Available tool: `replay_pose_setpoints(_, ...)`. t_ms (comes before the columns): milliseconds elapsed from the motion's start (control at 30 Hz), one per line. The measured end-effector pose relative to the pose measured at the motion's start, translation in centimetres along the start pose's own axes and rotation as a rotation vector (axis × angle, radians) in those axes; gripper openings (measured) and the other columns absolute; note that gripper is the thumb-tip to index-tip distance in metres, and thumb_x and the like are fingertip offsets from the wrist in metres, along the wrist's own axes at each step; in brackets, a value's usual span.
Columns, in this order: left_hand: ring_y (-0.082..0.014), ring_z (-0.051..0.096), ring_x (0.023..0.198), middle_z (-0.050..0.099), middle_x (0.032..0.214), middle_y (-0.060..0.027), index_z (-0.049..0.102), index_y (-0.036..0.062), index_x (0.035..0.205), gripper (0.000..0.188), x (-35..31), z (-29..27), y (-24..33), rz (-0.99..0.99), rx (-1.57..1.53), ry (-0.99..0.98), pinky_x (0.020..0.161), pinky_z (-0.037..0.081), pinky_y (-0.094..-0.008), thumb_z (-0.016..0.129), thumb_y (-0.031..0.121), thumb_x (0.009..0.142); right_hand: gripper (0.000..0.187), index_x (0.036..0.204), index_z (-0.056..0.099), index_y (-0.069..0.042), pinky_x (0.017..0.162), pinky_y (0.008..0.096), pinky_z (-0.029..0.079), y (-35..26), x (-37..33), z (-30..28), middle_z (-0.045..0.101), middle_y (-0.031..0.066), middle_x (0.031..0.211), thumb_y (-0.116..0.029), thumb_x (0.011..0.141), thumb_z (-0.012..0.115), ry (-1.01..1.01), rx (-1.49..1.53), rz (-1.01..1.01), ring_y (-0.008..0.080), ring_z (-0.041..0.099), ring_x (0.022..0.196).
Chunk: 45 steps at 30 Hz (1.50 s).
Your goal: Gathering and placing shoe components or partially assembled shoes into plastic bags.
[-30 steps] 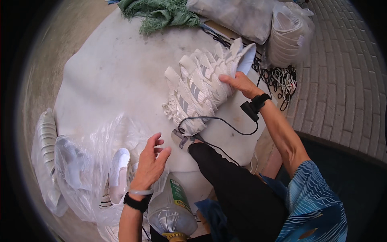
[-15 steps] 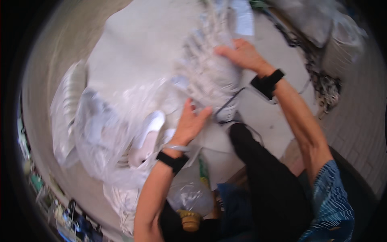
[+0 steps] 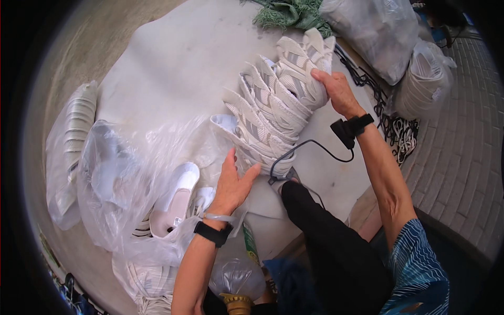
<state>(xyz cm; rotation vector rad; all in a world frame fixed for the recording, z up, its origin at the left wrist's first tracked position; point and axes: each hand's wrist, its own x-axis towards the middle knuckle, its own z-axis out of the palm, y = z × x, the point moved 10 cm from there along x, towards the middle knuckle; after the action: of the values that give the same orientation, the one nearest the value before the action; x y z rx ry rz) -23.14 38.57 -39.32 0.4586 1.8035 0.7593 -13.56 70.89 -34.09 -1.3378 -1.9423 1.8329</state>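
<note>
Head view: I'm squaring the row of white shoe uppers [image 3: 273, 110], left hand [image 3: 233, 181] flat-fingered against one end, right hand [image 3: 336, 92] gripping the other; next, I'd judge, press evenly.

white shoe uppers [image 3: 273, 105] with grey stripes; green cloth [image 3: 289, 13].

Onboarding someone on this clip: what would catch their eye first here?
First, the row of white shoe uppers nested in a diagonal stack across the middle of the white table, with the left hand pressed to its near end and the right hand on its far end. Next, the clear plastic bag spilling more white uppers at lower left.
</note>
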Motion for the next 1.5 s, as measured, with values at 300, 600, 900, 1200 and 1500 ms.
replay_pose_setpoints(300,-0.0315,0.043,0.122,0.038,0.138,-0.0212,0.027,-0.0016,0.14,0.079,-1.8,-1.0,1.5,0.03,0.118,0.002,0.099,0.038,-0.0395,0.064,0.039,0.083,0.042,0.116,0.058,0.001,0.088,0.0276,0.044,-4.5,-4.3,-9.3,0.062,0.0078,0.109,-0.031,0.09,0.057,0.434,0.204,-0.294,0.0131,0.058,0.098)
replay_pose_setpoints(600,-0.0243,0.057,0.098,0.062,0.105,-0.0146,0.057,-0.0014,0.111,0.033,-11.0,-11.9,2.9,0.097,0.141,0.161,0.087,0.043,-0.0329,0.061,0.017,0.085,0.043,0.129,0.047,-0.002,0.104,0.0354,0.036,-8.9,-8.6,-6.7,0.055,0.0087,0.127,-0.029,0.096,0.042,0.194,0.822,-0.376,0.0207,0.05,0.118)
replay_pose_setpoints(900,-0.0294,0.057,0.093,0.06,0.102,-0.0173,0.056,-0.0011,0.11,0.032,-15.8,-16.0,-4.3,-0.06,0.301,0.25,0.083,0.044,-0.0349,0.06,0.016,0.084,0.034,0.081,0.065,0.005,0.064,0.0338,0.048,-8.4,-5.5,-4.9,0.067,0.0113,0.074,-0.029,0.086,0.06,0.541,-0.49,-0.444,0.0241,0.064,0.067)
replay_pose_setpoints(1200,-0.0368,0.048,0.105,0.053,0.113,-0.0193,0.049,0.0001,0.12,0.059,-18.4,-14.4,-3.7,0.135,0.56,0.165,0.094,0.035,-0.0436,0.071,0.023,0.07,0.047,0.06,0.061,0.006,0.061,0.0449,0.051,-16.2,0.7,-0.2,0.059,0.0271,0.064,-0.038,0.076,0.054,0.591,-1.066,-0.566,0.0409,0.061,0.06)
replay_pose_setpoints(1500,-0.0349,0.047,0.103,0.053,0.108,-0.0177,0.05,0.0022,0.117,0.057,-17.2,-13.5,-4.5,0.128,0.679,0.142,0.093,0.032,-0.0454,0.07,0.025,0.068,0.053,0.07,0.066,0.004,0.07,0.0456,0.052,-9.5,8.7,5.5,0.064,0.0262,0.074,-0.047,0.079,0.057,0.338,-1.077,-0.433,0.0394,0.065,0.074)
